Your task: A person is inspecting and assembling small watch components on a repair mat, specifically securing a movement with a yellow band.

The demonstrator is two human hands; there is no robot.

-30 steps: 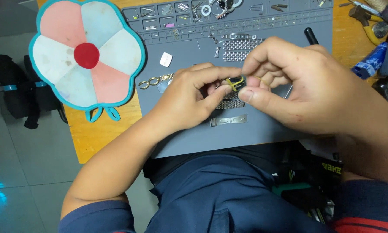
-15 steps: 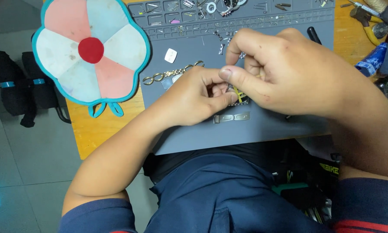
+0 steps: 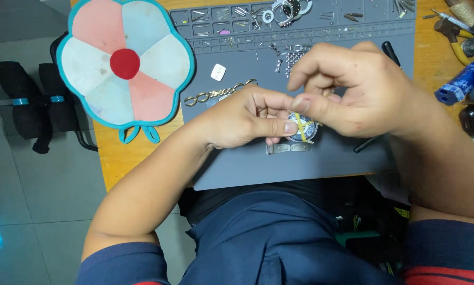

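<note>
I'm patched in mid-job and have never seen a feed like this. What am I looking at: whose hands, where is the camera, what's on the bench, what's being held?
There is no machine here: a seated person works with two bare hands, and the one camera sits on their head, looking down. The left hand and right hand meet over a grey work mat on a wooden table. Together they pinch a small round watch part with something thin and yellow across it. On the mat lie a gold chain bracelet, a small white piece, a short metal band piece, and trays of tiny parts along the far edge. A flower-shaped pad lies to the left; pliers lie to the right.
</note>
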